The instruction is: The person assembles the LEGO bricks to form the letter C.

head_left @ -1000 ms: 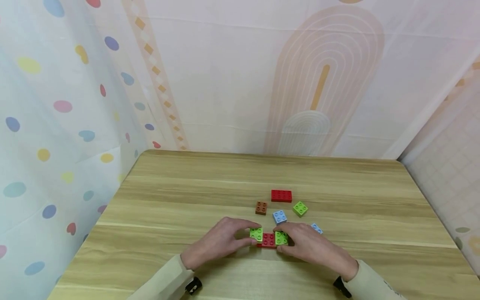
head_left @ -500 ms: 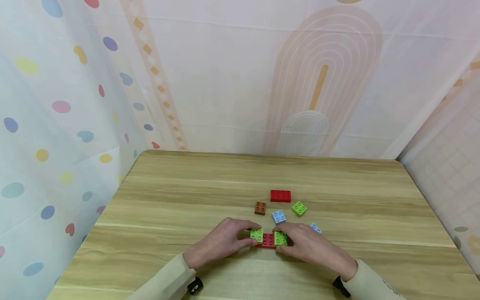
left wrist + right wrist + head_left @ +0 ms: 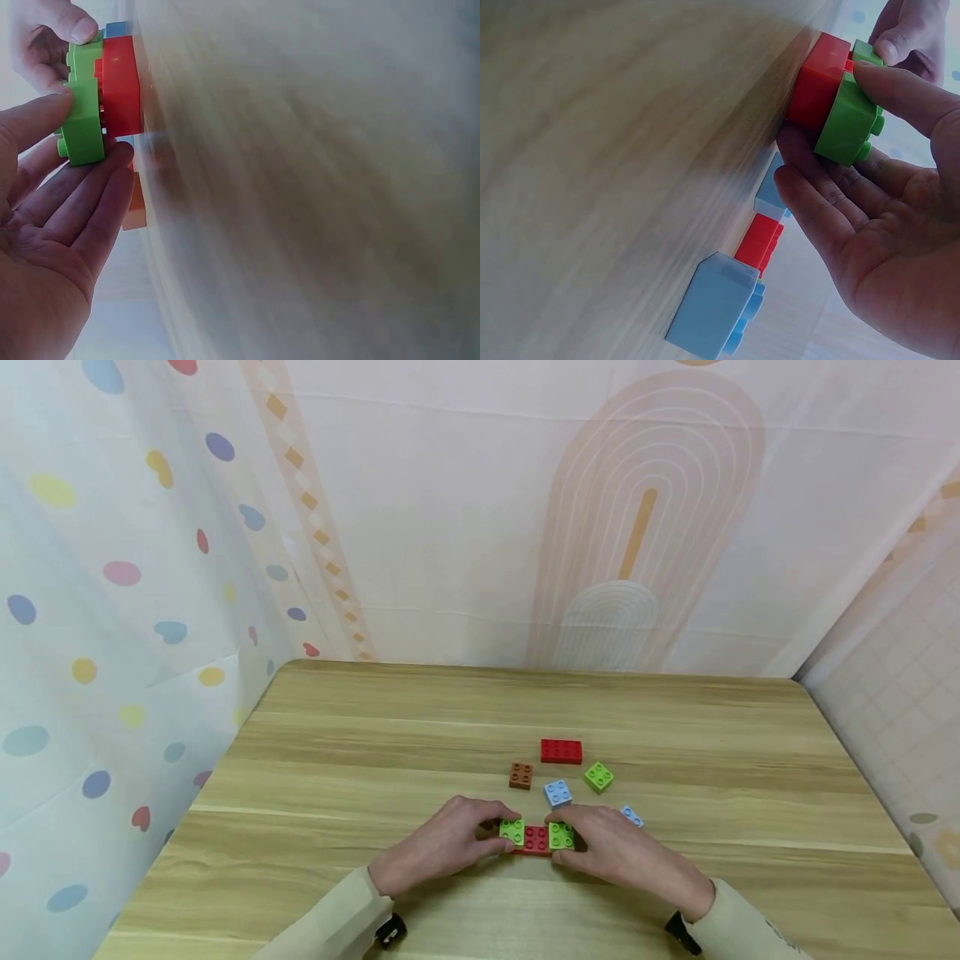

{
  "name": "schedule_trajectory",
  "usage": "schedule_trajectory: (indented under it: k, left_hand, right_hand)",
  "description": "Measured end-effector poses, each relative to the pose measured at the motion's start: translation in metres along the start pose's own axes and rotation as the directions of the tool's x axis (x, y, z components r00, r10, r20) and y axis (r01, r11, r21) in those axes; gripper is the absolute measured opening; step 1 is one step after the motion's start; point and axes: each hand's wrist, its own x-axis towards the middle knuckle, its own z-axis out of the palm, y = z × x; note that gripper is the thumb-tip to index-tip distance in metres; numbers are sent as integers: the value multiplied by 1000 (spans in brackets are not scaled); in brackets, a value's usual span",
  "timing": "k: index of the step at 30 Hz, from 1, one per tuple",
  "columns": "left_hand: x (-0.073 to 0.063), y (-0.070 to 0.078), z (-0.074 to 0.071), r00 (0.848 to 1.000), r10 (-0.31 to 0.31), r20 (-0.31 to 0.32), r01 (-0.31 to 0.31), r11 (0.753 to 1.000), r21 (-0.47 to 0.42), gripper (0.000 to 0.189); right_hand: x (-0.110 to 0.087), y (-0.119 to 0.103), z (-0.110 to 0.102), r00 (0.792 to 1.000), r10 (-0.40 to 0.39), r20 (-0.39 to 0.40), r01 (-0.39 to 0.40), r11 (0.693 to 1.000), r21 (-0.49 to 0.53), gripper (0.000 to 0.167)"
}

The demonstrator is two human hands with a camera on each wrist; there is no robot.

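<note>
A long red toy building brick [image 3: 536, 839] lies on the table between my hands, its middle studs bare. My left hand [image 3: 442, 847] pinches a square green brick [image 3: 512, 832] over the red brick's left end. In the left wrist view, red studs show in a narrow gap beneath that green brick [image 3: 82, 124], and it overhangs the end a little. With thumb and fingers, my right hand [image 3: 618, 847] grips a second green brick [image 3: 560, 836] at the right end. The right wrist view shows this green brick [image 3: 847, 120] against the red brick [image 3: 819, 82]; fingers partly hide the join.
Behind the hands lie a brown brick [image 3: 521, 776], another long red brick [image 3: 561, 752], a loose green brick [image 3: 598, 777] and a light blue brick [image 3: 557, 793]. Another light blue brick [image 3: 632, 816] sits just beyond the right hand, partly covered. Curtains stand behind the wooden table [image 3: 337, 735].
The left green brick has shifted very slightly toward me and to the left, with my left fingers on it. My right hand keeps its grip and its place.
</note>
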Motion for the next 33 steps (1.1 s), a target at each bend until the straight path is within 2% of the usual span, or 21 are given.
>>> schedule_trajectory:
  k: [4,13,19,23,26,30,33]
  left_hand:
    - [1,1,-1,1000,-8,12,8,1000,-9,28]
    - [4,6,-4,1000,-3,31,1,998,65,30]
    - [4,8,-5,999,-15,41,12,997,77,30]
    - [4,4,-6,998,-13,54,12,999,32,31]
    - [3,-1,-7,996,-18,82,22,999,-43,38]
    - [0,-8,-8,992,-34,122,52,988,-144,47]
    - [-2,-12,-9,990,-38,134,62,982,-180,44]
  right_hand:
    - [0,0,0,1000,-4,-1,4,1000,1,39]
    - [0,0,-1,1000,-5,7,5,1000,0,39]
    - [0,-1,-1,1000,-5,0,5,1000,-4,39]
    - [0,0,-1,1000,-1,0,1,1000,12,39]
    - [1,0,0,1000,1,7,-1,1000,29,41]
    - [-1,0,0,1000,2,20,-3,999,40,46]
    - [-4,0,-1,1000,-15,13,14,999,32,47]
